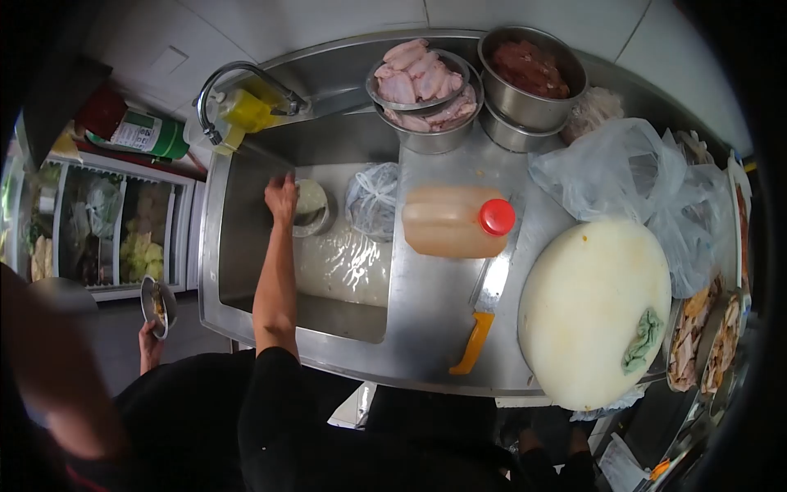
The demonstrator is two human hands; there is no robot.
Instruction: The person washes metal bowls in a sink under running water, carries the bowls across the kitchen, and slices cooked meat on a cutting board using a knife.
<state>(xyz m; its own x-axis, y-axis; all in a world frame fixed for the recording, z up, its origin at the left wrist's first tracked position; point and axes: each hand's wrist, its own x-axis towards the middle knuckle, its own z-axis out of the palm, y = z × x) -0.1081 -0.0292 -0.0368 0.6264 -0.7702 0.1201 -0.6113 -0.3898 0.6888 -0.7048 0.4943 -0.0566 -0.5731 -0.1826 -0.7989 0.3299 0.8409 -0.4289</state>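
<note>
At the far left, my left hand [150, 340] is closed around a small metal bowl [170, 312], tilted to show brownish bits inside. My right hand [281, 198] reaches into the sink [234, 246] below the tap [205, 115], its fingers curled at the rim of a round metal pot [321, 223]. Something round and pale [311, 197] sits in that pot. What the right fingers grip is hidden. Shallow water covers the sink bottom. Beside the pot lies a tied clear plastic bag [374, 201] with contents I cannot make out.
A knife [475, 336] with a yellow handle lies near a red-capped jug [455, 221] and a white cutting board [590, 320]. Bowls of raw chicken [418, 78] and dark red meat [529, 70] stand behind. A blurred arm [65, 377], seemingly another person's, crosses the left edge.
</note>
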